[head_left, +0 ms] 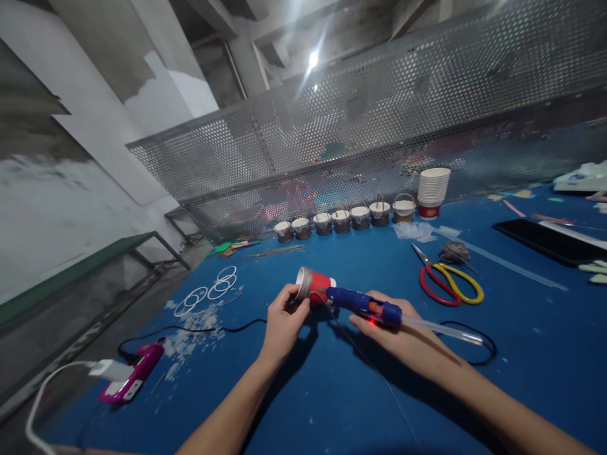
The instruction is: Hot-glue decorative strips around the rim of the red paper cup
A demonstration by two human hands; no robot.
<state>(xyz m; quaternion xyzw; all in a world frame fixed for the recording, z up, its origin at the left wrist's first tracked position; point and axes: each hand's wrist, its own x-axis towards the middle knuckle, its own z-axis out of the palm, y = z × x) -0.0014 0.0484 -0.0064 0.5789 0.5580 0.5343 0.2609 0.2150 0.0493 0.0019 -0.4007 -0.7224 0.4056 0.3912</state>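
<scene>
My left hand (287, 319) grips a red and white paper cup (321, 284), which lies on its side, its rim end toward the left. Grey yarn is wound around the cup near the rim, and a loose strand trails down to the right across the table. In my right hand (396, 328) is a blue hot glue gun (363, 304) with an orange part and a small red light. Its nozzle points left and meets or nearly meets the cup's side. A clear glue stick (446, 330) juts from the gun's back.
Several yarn-wrapped cups (341, 222) line the back beside stacked paper cups (432, 189). Scissors (448, 284) and a grey yarn ball (454, 252) lie right, near a phone (550, 241). White rings (208, 292) and a pink power strip (135, 373) sit left on the blue table (332, 404).
</scene>
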